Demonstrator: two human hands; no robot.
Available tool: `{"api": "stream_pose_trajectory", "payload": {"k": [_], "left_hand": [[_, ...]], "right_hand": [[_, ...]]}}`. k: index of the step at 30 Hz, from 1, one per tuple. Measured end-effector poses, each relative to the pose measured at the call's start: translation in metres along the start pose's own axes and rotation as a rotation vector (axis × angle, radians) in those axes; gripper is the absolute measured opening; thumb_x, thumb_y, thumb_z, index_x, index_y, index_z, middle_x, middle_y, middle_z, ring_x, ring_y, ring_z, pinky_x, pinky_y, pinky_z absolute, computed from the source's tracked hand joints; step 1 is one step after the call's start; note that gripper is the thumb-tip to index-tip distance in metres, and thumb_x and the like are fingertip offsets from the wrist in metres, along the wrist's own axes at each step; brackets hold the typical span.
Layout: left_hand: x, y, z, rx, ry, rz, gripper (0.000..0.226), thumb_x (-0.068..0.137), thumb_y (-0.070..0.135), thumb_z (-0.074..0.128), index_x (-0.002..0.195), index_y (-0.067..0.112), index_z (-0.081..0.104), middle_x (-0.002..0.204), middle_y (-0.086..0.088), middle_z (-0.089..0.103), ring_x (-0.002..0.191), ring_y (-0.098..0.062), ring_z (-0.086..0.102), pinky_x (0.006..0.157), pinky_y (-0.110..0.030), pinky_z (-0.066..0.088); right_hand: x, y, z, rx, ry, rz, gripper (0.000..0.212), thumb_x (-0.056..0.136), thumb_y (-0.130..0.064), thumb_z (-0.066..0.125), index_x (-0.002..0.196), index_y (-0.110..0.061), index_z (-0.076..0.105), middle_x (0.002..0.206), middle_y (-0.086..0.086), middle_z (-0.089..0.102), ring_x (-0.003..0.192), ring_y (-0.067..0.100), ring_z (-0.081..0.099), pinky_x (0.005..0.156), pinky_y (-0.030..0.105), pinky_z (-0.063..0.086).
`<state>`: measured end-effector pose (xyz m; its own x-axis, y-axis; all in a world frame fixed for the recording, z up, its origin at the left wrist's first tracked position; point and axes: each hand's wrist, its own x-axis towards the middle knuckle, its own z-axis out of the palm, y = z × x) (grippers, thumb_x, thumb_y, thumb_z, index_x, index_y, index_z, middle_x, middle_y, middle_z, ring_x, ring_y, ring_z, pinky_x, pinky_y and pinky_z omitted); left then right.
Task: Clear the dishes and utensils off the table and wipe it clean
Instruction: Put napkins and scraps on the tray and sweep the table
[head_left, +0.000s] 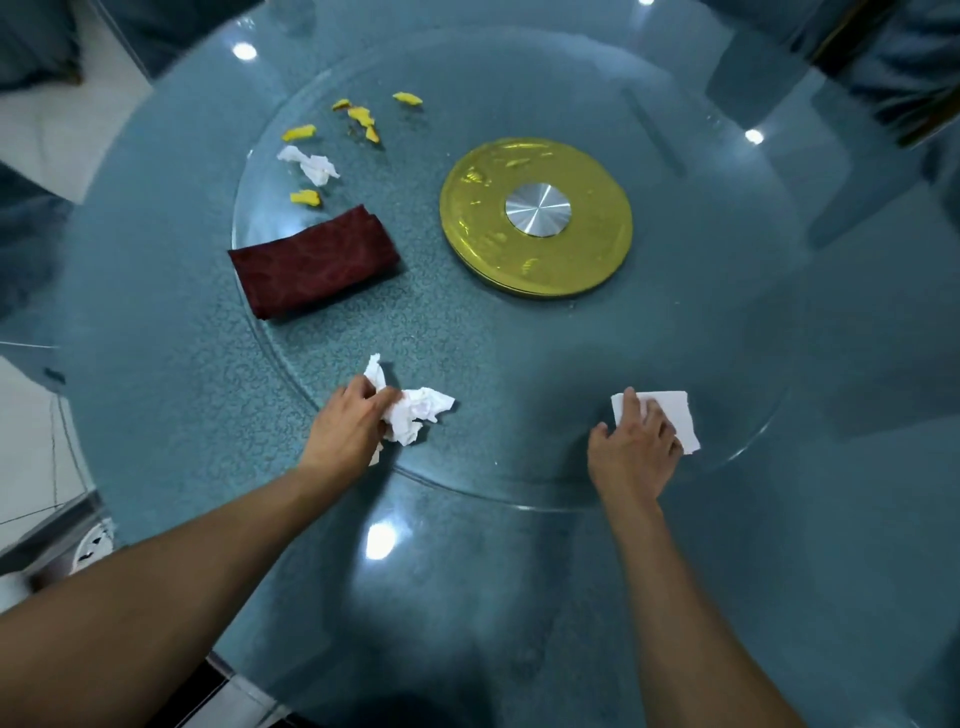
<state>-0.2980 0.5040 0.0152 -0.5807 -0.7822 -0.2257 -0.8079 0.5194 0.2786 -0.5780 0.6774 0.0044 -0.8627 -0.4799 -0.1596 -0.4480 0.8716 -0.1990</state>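
Observation:
My left hand (349, 422) grips a bunch of crumpled white tissue (420, 414) on the glass turntable (519, 364). My right hand (636, 451) presses flat on a folded white paper napkin (675, 415) near the turntable's front right edge. A folded dark red cloth (311, 262) lies to the left of the gold hub (535, 218). Another crumpled tissue (311, 163) and several yellow food scraps (361, 117) lie at the far left of the turntable.
The round blue-green glass table (467, 597) fills the view and reflects ceiling lights. Chairs (893, 67) stand at the far right and far left. White floor (52, 119) shows at the left.

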Motion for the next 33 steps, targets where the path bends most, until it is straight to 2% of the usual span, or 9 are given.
{"api": "stream_pose_trajectory", "payload": {"k": [5, 8, 10, 14, 18, 21, 25, 29, 33], "left_hand": [[-0.015, -0.009, -0.007, -0.062, 0.011, -0.031, 0.043, 0.086, 0.013, 0.071, 0.127, 0.021, 0.063, 0.113, -0.009, 0.052, 0.102, -0.031, 0.055, 0.078, -0.041, 0.046], [-0.028, -0.018, -0.012, -0.088, 0.048, -0.043, 0.038, 0.087, 0.008, 0.068, 0.123, 0.019, 0.065, 0.111, -0.009, 0.052, 0.097, -0.031, 0.057, 0.072, -0.036, 0.042], [-0.038, -0.024, -0.015, -0.103, 0.091, -0.05, 0.039, 0.084, 0.007, 0.07, 0.121, 0.02, 0.066, 0.108, -0.009, 0.053, 0.093, -0.032, 0.058, 0.069, -0.037, 0.045], [-0.059, -0.04, -0.019, -0.167, 0.152, -0.125, 0.044, 0.08, 0.007, 0.072, 0.121, 0.022, 0.065, 0.107, -0.006, 0.052, 0.091, -0.03, 0.056, 0.067, -0.04, 0.049], [-0.08, -0.059, -0.028, -0.181, 0.193, -0.216, 0.043, 0.082, 0.007, 0.071, 0.122, 0.022, 0.065, 0.108, -0.005, 0.053, 0.091, -0.03, 0.057, 0.066, -0.034, 0.038], [-0.103, -0.076, -0.031, -0.192, 0.222, -0.289, 0.046, 0.082, 0.006, 0.073, 0.125, 0.021, 0.064, 0.11, -0.008, 0.054, 0.093, -0.031, 0.058, 0.065, -0.034, 0.039], [-0.138, -0.104, -0.032, -0.204, 0.272, -0.377, 0.048, 0.082, 0.007, 0.073, 0.126, 0.022, 0.062, 0.111, -0.008, 0.053, 0.096, -0.032, 0.058, 0.071, -0.037, 0.046], [-0.166, -0.128, -0.036, -0.229, 0.317, -0.429, 0.05, 0.08, 0.006, 0.075, 0.125, 0.024, 0.061, 0.11, -0.007, 0.054, 0.097, -0.031, 0.059, 0.073, -0.04, 0.053], [-0.172, -0.148, -0.044, -0.244, 0.337, -0.459, 0.048, 0.081, 0.007, 0.075, 0.125, 0.023, 0.064, 0.111, -0.006, 0.055, 0.095, -0.03, 0.061, 0.072, -0.039, 0.05]], "right_hand": [[-0.017, -0.022, 0.002, 0.05, 0.099, -0.062, 0.063, 0.085, -0.019, 0.064, 0.146, -0.018, 0.046, 0.151, 0.017, 0.042, 0.139, 0.036, 0.036, 0.114, 0.052, 0.026], [-0.029, -0.045, 0.005, 0.086, 0.114, -0.205, 0.064, 0.081, -0.017, 0.069, 0.143, -0.018, 0.052, 0.147, 0.016, 0.048, 0.136, 0.036, 0.042, 0.111, 0.052, 0.03], [-0.04, -0.066, 0.008, 0.1, 0.113, -0.295, 0.063, 0.08, -0.018, 0.07, 0.141, -0.019, 0.054, 0.144, 0.015, 0.051, 0.133, 0.036, 0.045, 0.109, 0.051, 0.034], [-0.061, -0.11, 0.017, 0.13, 0.057, -0.423, 0.06, 0.082, -0.02, 0.068, 0.14, -0.02, 0.054, 0.143, 0.013, 0.051, 0.129, 0.034, 0.048, 0.107, 0.05, 0.036], [-0.09, -0.155, 0.027, 0.15, -0.004, -0.617, 0.058, 0.083, -0.022, 0.063, 0.14, -0.02, 0.054, 0.144, 0.012, 0.051, 0.129, 0.032, 0.049, 0.109, 0.049, 0.037], [-0.114, -0.18, 0.039, 0.16, -0.057, -0.736, 0.058, 0.081, -0.022, 0.064, 0.139, -0.019, 0.056, 0.143, 0.012, 0.052, 0.128, 0.032, 0.05, 0.107, 0.049, 0.037], [-0.144, -0.208, 0.056, 0.168, -0.118, -0.843, 0.057, 0.079, -0.02, 0.069, 0.135, -0.017, 0.06, 0.14, 0.013, 0.055, 0.125, 0.034, 0.053, 0.105, 0.049, 0.039], [-0.168, -0.235, 0.064, 0.153, -0.153, -0.926, 0.055, 0.08, -0.024, 0.06, 0.134, -0.017, 0.059, 0.139, 0.014, 0.055, 0.125, 0.034, 0.053, 0.106, 0.05, 0.039], [-0.181, -0.259, 0.063, 0.123, -0.156, -0.966, 0.055, 0.08, -0.022, 0.063, 0.134, -0.016, 0.059, 0.138, 0.014, 0.056, 0.124, 0.034, 0.054, 0.105, 0.051, 0.039]]}}
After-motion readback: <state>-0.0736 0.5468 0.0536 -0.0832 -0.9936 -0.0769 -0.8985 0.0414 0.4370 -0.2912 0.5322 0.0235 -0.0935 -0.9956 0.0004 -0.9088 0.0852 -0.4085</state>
